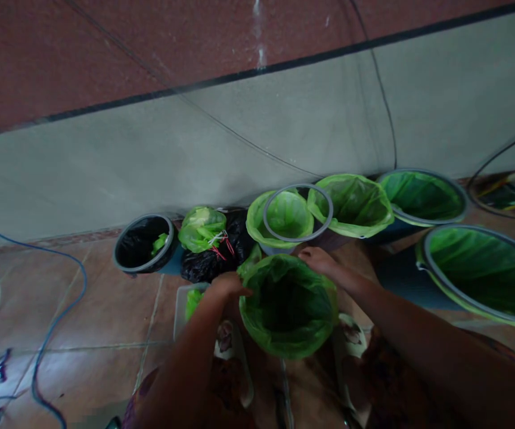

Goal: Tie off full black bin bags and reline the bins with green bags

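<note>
A bin lined with a green plastic bag (289, 304) stands between my feet, its mouth facing up and the bag folded over the rim. My left hand (228, 286) is closed on the bag's edge at the left of the rim. At the far right of the same rim, my right hand (319, 262) has its fingers curled on the bag edge. Just beyond it, a loose grey ring (297, 239) rests tilted across a second green-lined bin (257, 223).
More green-lined bins (351, 205) stand along the wall and to the right (485, 274). Leftward are a black bag (199, 265), a bundle of green bags (201, 228), a black-lined bin (139, 241) and a clear tub (180, 310). A blue cable (56, 316) crosses the tiled floor.
</note>
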{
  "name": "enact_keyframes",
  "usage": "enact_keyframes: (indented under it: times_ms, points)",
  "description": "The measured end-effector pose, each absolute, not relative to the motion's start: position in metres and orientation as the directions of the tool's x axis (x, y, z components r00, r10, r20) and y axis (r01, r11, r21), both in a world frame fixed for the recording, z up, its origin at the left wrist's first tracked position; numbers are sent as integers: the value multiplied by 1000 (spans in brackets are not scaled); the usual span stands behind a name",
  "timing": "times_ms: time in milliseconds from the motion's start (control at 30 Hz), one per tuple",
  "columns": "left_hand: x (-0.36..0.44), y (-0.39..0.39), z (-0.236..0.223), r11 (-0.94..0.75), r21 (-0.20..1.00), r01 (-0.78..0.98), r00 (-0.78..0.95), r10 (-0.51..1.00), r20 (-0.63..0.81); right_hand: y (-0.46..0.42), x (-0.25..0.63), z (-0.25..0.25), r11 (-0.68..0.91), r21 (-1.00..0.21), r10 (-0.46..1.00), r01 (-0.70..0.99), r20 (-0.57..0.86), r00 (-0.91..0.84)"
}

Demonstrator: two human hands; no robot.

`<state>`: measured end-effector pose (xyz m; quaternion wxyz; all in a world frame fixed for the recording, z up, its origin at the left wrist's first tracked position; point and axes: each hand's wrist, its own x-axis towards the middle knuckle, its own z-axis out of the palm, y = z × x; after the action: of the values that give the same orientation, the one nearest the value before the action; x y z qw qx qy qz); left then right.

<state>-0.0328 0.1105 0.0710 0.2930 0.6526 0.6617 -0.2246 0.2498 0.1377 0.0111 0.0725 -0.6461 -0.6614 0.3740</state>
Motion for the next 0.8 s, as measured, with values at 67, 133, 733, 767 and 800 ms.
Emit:
enact_keyframes:
  times_ms: [67, 133, 733, 767, 800]
  points:
    - [-27, 124, 70, 6, 136, 991, 72, 828, -556, 136, 251, 11, -110, -607, 906, 787, -386, -171]
    - [-14, 135, 63, 15, 201, 979, 68, 914, -399, 134, 253, 11, -130, -640, 900, 757, -396, -180]
    - [22, 134, 37, -53, 217, 975, 146, 887, -438, 127, 253, 24, 15, -516, 963, 857, -224, -151]
    - [22, 134, 36, -47, 210, 977, 137, 888, -438, 126, 252, 23, 37, -493, 957, 869, -231, -173]
    - [23, 133, 35, -46, 204, 978, 133, 890, -436, 124, 251, 23, 65, -469, 951, 881, -240, -198]
